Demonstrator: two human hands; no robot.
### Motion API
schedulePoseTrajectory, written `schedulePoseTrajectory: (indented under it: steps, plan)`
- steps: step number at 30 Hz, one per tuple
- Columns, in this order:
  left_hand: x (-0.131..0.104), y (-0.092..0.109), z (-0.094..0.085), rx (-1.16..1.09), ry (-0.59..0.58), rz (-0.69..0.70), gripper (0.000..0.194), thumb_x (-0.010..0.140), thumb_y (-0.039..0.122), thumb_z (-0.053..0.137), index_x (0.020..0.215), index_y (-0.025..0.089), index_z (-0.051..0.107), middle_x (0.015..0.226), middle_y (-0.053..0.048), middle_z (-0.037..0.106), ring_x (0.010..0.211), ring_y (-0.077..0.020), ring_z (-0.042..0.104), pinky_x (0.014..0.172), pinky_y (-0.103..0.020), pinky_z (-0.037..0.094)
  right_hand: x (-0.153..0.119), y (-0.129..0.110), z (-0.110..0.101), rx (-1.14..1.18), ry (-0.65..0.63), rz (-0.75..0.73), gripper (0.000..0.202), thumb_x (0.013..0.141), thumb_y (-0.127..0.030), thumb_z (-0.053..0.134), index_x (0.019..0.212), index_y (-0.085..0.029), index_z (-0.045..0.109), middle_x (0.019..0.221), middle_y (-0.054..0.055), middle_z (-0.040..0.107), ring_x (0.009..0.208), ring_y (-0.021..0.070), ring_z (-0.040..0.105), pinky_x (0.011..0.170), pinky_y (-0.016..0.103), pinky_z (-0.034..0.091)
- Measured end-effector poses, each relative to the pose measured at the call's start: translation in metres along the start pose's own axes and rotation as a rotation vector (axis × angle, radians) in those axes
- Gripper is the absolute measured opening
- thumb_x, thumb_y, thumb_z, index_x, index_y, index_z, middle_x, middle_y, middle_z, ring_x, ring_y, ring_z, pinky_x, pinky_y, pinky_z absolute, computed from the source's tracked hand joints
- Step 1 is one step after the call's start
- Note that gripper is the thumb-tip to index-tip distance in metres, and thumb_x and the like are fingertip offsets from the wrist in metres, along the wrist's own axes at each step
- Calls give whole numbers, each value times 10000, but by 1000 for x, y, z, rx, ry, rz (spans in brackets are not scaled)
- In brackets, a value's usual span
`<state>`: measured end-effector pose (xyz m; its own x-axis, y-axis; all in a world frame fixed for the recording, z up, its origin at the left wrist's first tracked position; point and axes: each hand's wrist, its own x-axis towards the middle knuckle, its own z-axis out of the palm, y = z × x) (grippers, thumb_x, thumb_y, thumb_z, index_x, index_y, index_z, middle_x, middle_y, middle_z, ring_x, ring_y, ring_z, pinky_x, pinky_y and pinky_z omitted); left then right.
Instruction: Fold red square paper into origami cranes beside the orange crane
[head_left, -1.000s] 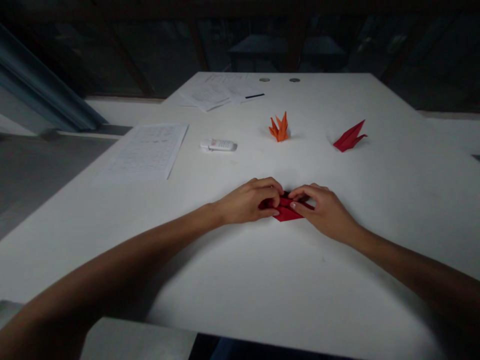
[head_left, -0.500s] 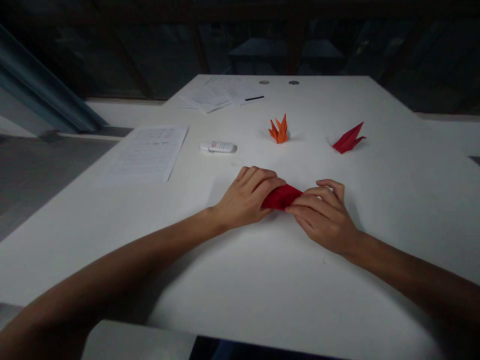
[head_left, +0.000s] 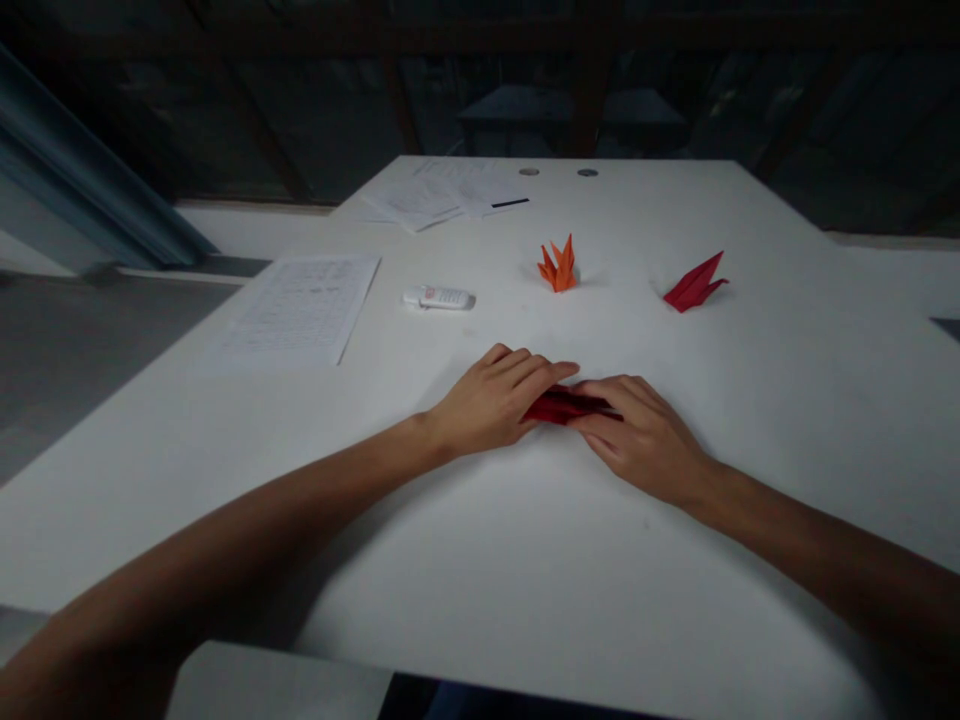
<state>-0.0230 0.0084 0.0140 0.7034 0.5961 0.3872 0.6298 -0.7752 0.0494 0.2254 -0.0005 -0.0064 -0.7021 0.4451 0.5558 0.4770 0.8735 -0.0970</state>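
Since the earlier frame, the raised fingers of the right hand [head_left: 649, 432] had come down onto the folded red paper [head_left: 555, 405], which now showed a narrower, darker, creased face. At far left, a blue curtain [head_left: 90, 170] fell in soft vertical folds. Next, on the smooth, white counter [head_left: 480, 560], lay flat printed sheets [head_left: 300, 305], then an overlapping, fanned paper pile [head_left: 427, 195] farther back. An elongated white object [head_left: 439, 298] with rounded ends and small print lay beyond the left hand [head_left: 491, 403], whose fingers gripped the left end of the red paper. That piece was low at the counter's near middle, long and slim with layered edges, partly hidden by both hands. Behind it stood a spiky orange origami figure [head_left: 559, 268]. The right hand pinched the paper's right end between thumb and fingers. Farther right, a crisp, pointed red origami figure [head_left: 694, 285] leaned at a slant.
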Motion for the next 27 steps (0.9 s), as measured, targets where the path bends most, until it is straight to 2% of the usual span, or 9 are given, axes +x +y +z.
schedulePoseTrajectory:
  steps: [2,4,6,9,12,15,20,24,27]
  plan:
    - [0,-1,-6,-108,-107,12,534,896,214,603,1411,219,460,1220,-98,677,1097,-264,621,938,-398,429,0,0,-1,42,-70,-10,203,967,-139,577,998,-228,757,1163,88,732,1048,260,645,932,461,535]
    - [0,-2,-12,-208,-210,27,680,780,199,658,1425,227,448,1227,-93,663,1094,-280,609,947,-412,443,1,-1,-2,78,-126,-20,180,974,-183,580,986,-231,753,1143,83,741,1055,265,639,951,469,521]
    - [0,-2,-15,-260,-261,34,659,731,242,697,1359,223,498,1197,-88,659,1067,-287,601,941,-423,450,2,-2,-4,101,-156,-18,161,973,-211,583,969,-231,742,1120,83,745,1057,272,638,960,474,509]
    - [2,0,-14,-266,-259,14,347,823,401,695,1097,212,597,1086,-76,663,996,-265,593,908,-407,445,3,-3,-5,124,-172,18,117,962,-219,588,975,-225,704,1065,83,746,1037,275,648,956,470,498]
    - [3,2,-11,-256,-246,5,265,916,468,633,936,205,606,1033,-68,661,958,-239,590,886,-382,429,3,-4,-4,124,-139,79,96,943,-228,613,1019,-212,670,1016,91,743,989,276,662,936,458,501]
    - [3,2,-9,-270,-238,-9,209,953,408,609,920,203,625,1050,-64,665,974,-230,593,899,-375,421,3,-4,-3,116,-135,95,114,976,-228,584,1056,-215,665,1016,77,752,980,264,673,939,447,489]
    - [4,2,-8,-302,-218,-19,150,968,316,585,913,193,652,1072,-68,674,1004,-227,591,926,-375,423,3,-3,-1,138,-143,110,151,1025,-217,540,1002,-217,688,999,35,774,951,226,685,927,428,465]
    - [4,5,-5,-315,-201,-17,202,1008,333,523,946,192,655,1066,-75,674,1005,-226,590,932,-381,433,2,1,2,156,-125,199,110,1000,-220,584,982,-226,692,1010,44,763,930,232,673,897,429,475]
    - [3,8,0,-347,-174,-46,154,993,315,541,1028,194,630,1080,-79,671,1016,-233,591,954,-395,450,4,4,3,172,-134,270,116,952,-217,643,1060,-229,681,1060,65,737,993,259,654,919,441,488]
